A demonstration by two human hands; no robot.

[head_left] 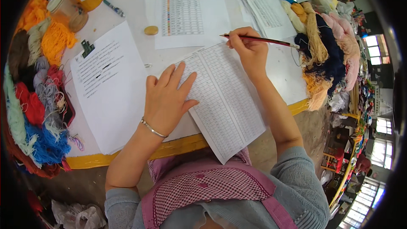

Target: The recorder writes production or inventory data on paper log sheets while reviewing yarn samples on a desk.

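Note:
A printed table sheet [227,101] lies slanted in front of me, its lower end reaching past the table's front edge. My left hand [168,95] rests on its left side, fingers spread, with a silver bracelet at the wrist. Above the sheet's top right corner, my right hand [250,51] is closed on a dark pencil [265,39]; its tip points left, near the top edge of the sheet. Just beyond lies another printed sheet [214,12] with a coloured column and a small picture.
Handwritten pages [110,114] with a black binder clip [87,48] lie at the left. Yarn skeins [57,40] crowd the left edge, and more skeins [330,55] the right. A stack of papers [265,10], a clear jar [68,8] and a round yellowish object [151,30] are farther back.

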